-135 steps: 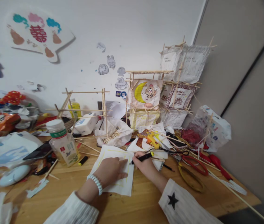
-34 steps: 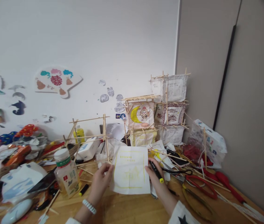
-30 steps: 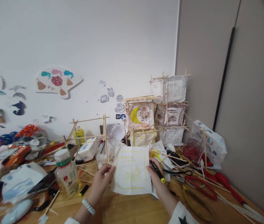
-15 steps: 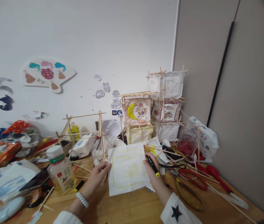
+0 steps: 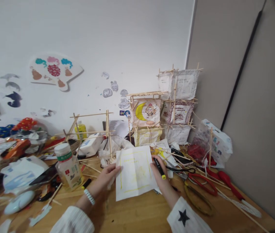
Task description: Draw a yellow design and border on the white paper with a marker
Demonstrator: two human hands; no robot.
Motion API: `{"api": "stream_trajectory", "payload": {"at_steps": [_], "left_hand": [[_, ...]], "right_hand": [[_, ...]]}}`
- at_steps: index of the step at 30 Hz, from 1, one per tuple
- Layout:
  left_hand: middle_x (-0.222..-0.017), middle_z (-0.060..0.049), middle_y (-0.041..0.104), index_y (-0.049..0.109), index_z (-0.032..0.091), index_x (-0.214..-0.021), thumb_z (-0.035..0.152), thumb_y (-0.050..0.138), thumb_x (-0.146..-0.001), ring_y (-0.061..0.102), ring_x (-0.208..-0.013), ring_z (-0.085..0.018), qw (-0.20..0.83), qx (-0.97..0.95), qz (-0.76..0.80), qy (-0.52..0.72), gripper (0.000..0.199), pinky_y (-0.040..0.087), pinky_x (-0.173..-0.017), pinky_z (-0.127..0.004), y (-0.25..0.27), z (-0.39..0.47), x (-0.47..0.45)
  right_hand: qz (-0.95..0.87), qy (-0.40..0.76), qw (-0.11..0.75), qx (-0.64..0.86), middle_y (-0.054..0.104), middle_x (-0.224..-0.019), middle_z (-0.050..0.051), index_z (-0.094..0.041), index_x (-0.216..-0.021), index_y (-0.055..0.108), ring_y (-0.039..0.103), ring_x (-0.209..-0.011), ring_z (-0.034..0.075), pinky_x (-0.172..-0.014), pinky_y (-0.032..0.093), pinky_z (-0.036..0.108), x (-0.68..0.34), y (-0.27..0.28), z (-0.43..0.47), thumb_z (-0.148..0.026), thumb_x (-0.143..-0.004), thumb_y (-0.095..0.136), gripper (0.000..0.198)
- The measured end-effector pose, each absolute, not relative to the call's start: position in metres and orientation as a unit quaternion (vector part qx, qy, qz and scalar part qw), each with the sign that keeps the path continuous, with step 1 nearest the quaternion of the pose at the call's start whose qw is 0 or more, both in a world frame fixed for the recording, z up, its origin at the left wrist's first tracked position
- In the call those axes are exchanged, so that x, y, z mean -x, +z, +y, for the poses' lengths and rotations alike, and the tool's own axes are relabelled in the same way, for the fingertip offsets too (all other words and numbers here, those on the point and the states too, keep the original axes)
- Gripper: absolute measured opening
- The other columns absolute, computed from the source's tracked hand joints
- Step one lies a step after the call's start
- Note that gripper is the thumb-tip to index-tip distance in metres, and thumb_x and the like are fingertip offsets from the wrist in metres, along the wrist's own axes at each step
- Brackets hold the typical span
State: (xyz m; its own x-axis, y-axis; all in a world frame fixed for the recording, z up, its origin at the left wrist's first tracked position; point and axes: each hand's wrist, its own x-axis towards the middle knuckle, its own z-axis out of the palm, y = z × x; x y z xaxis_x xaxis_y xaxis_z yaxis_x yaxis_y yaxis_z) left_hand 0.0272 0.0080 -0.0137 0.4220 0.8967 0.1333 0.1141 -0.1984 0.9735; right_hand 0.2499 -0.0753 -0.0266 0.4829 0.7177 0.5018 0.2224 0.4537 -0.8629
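Note:
A white sheet of paper (image 5: pixel 135 174) with yellow border lines and faint yellow drawing is held up over the wooden table. My left hand (image 5: pixel 108 176) pinches its left edge, a coiled pale band around the wrist. At the opposite edge my right hand (image 5: pixel 159 171) grips the paper, and a black marker with a yellow end (image 5: pixel 159 169) is tucked in the same hand. Close to my left wrist lies a black and yellow marker cap (image 5: pixel 86 183). Behind the sheet, stick frames carry decorated paper panels (image 5: pixel 147 112), one showing a yellow moon.
At left stand a clear bottle with a white lid (image 5: pixel 68 168) and a pale computer mouse (image 5: pixel 19 202). Red-handled scissors (image 5: pixel 203 183), yellow-handled pliers (image 5: pixel 198 200) and long thin sticks lie at right. An open stick frame (image 5: pixel 91 132) rises behind my left hand.
The head view has shifted a little, so the background sits further right and higher. The paper has tilted slightly in my hands; both keep their hold.

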Motion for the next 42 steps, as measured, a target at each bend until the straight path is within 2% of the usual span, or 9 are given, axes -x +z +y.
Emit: {"api": "stream_trajectory", "payload": {"at_steps": [6, 9, 12, 15, 18, 24, 28, 34, 42], "left_hand": [[-0.061, -0.001, 0.059, 0.063, 0.012, -0.078, 0.057, 0.062, -0.065, 0.049, -0.049, -0.013, 0.493, -0.721, 0.391, 0.291, 0.047, 0.036, -0.042, -0.022, -0.036, 0.008, -0.032], [-0.07, -0.003, 0.063, 0.064, 0.012, -0.082, 0.057, 0.06, -0.068, 0.051, -0.054, -0.013, 0.49, -0.734, 0.373, 0.288, 0.047, 0.037, -0.045, -0.022, -0.035, 0.008, -0.033], [-0.071, -0.004, 0.063, 0.064, 0.012, -0.082, 0.056, 0.058, -0.069, 0.051, -0.056, -0.014, 0.478, -0.747, 0.365, 0.283, 0.046, 0.038, -0.046, -0.022, -0.032, 0.006, -0.034], [-0.075, -0.005, 0.064, 0.064, 0.013, -0.08, 0.055, 0.056, -0.07, 0.053, -0.063, -0.016, 0.466, -0.76, 0.354, 0.283, 0.044, 0.041, -0.051, -0.023, -0.029, 0.005, -0.034], [-0.074, -0.005, 0.065, 0.064, 0.013, -0.078, 0.053, 0.054, -0.072, 0.054, -0.066, -0.018, 0.428, -0.783, 0.357, 0.276, 0.041, 0.042, -0.055, -0.025, -0.027, 0.006, -0.034], [-0.065, -0.003, 0.064, 0.062, 0.015, -0.064, 0.046, 0.052, -0.07, 0.052, -0.061, -0.018, 0.3, -0.828, 0.396, 0.259, 0.033, 0.039, -0.055, -0.026, -0.026, 0.012, -0.032], [-0.078, -0.004, 0.067, 0.066, 0.017, -0.078, 0.044, 0.061, -0.065, 0.057, -0.071, -0.02, 0.297, -0.86, 0.356, 0.215, 0.03, 0.043, -0.065, -0.027, -0.02, 0.007, -0.028], [-0.099, -0.007, 0.061, 0.063, 0.019, -0.092, 0.044, 0.073, -0.055, 0.056, -0.09, -0.024, 0.241, -0.905, 0.311, 0.164, 0.046, 0.044, -0.082, -0.032, -0.012, -0.001, -0.022], [-0.108, -0.009, 0.055, 0.059, 0.02, -0.096, 0.039, 0.074, -0.054, 0.054, -0.098, -0.026, 0.208, -0.913, 0.328, 0.122, 0.049, 0.043, -0.086, -0.034, -0.014, -0.002, -0.024]], "right_hand": [[-0.416, 0.104, 0.73, 0.532, 0.06, -0.106, 0.011, -0.018, -0.109, 0.054, 0.056, -0.094, 0.024, -0.081, 0.044, 0.035, -0.252, -0.021, -0.078, -0.041, -0.083, 0.049, 0.034], [-0.427, 0.126, 0.731, 0.517, 0.063, -0.096, 0.008, -0.018, -0.109, 0.055, 0.057, -0.078, 0.02, -0.072, 0.046, 0.032, -0.248, -0.013, -0.081, -0.044, -0.086, 0.045, 0.037], [-0.529, 0.206, 0.67, 0.479, 0.064, -0.073, 0.004, -0.016, -0.093, 0.063, 0.053, -0.06, 0.016, -0.06, 0.045, 0.028, -0.237, -0.014, -0.082, -0.044, -0.084, 0.045, 0.034], [-0.59, 0.321, 0.585, 0.454, 0.056, -0.052, 0.0, -0.015, -0.075, 0.064, 0.047, -0.046, 0.012, -0.047, 0.037, 0.023, -0.223, -0.027, -0.081, -0.041, -0.081, 0.049, 0.03], [-0.616, 0.393, 0.5, 0.464, 0.048, -0.043, -0.004, -0.016, -0.065, 0.061, 0.042, -0.038, 0.009, -0.04, 0.032, 0.019, -0.212, -0.04, -0.079, -0.036, -0.078, 0.052, 0.026], [-0.641, 0.397, 0.465, 0.465, 0.053, -0.048, -0.004, -0.017, -0.065, 0.059, 0.049, -0.043, 0.01, -0.044, 0.037, 0.019, -0.207, -0.048, -0.078, -0.028, -0.077, 0.055, 0.016], [-0.654, 0.386, 0.459, 0.461, 0.055, -0.051, -0.004, -0.017, -0.067, 0.058, 0.051, -0.047, 0.011, -0.048, 0.04, 0.02, -0.208, -0.047, -0.079, -0.028, -0.079, 0.054, 0.017], [-0.678, 0.355, 0.445, 0.466, 0.056, -0.054, -0.003, -0.019, -0.064, 0.06, 0.053, -0.052, 0.013, -0.051, 0.04, 0.02, -0.208, -0.041, -0.083, -0.024, -0.079, 0.053, 0.017], [-0.692, 0.333, 0.431, 0.474, 0.057, -0.055, -0.003, -0.019, -0.067, 0.062, 0.053, -0.054, 0.013, -0.052, 0.04, 0.02, -0.209, -0.044, -0.081, -0.025, -0.079, 0.055, 0.016]]}}
